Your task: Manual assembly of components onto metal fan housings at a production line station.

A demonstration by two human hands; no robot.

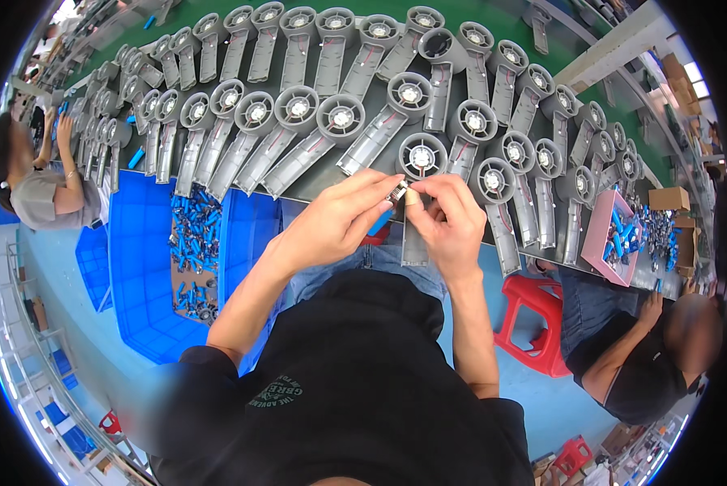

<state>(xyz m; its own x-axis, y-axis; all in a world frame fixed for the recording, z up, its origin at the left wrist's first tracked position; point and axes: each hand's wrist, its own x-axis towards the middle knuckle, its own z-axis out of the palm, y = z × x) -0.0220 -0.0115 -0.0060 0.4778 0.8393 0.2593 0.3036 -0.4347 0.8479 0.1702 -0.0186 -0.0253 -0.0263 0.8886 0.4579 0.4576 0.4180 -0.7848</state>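
Observation:
My left hand (341,217) is closed around a blue cylindrical battery (380,222). A small silvery and dark part (398,191), perhaps a circuit board, sits at the battery's upper end. The thumb and fingers of my right hand (448,217) pinch at this small part; its fine detail is too small to make out. Just beyond my fingers lies a grey handheld fan housing (422,156) with a round grille, its handle (414,247) pointing toward me and partly hidden by my right hand.
Rows of grey fan housings (298,105) with red wires cover the bench. Blue bins (149,275) holding blue batteries (193,231) stand at left. At right are a pink tray (602,243) of batteries, a red stool (533,324) and a co-worker (635,356); another person (47,178) works at far left.

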